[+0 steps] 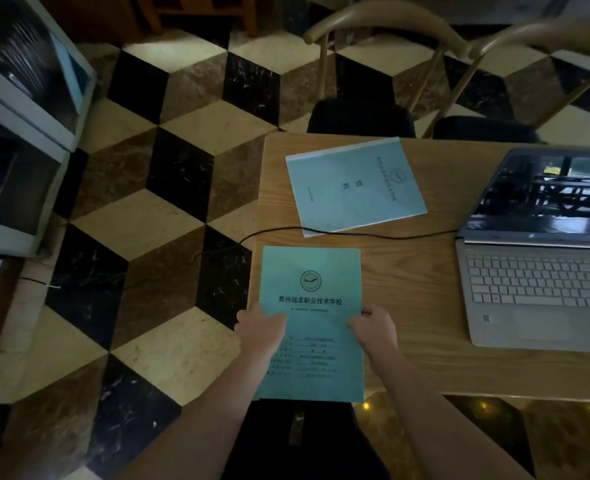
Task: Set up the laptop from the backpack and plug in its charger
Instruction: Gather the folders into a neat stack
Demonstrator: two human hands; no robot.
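Note:
A silver laptop (536, 271) stands open on the wooden table (415, 306) at the right, its screen dark and reflecting the room. A black charger cable (373, 233) runs from the laptop's left side across the table and drops over the left edge to the floor. My left hand (260, 329) and my right hand (373, 327) each grip a side of a green booklet (312, 282) with a round emblem and printed text, held at the table's near left corner. No backpack can be made out with certainty; something dark lies below the booklet.
A second green booklet (354, 185) lies flat on the table beyond the cable. Two wooden chairs (383, 64) with dark seats stand at the far side. A grey shelf unit (20, 133) stands at the left on the chequered floor.

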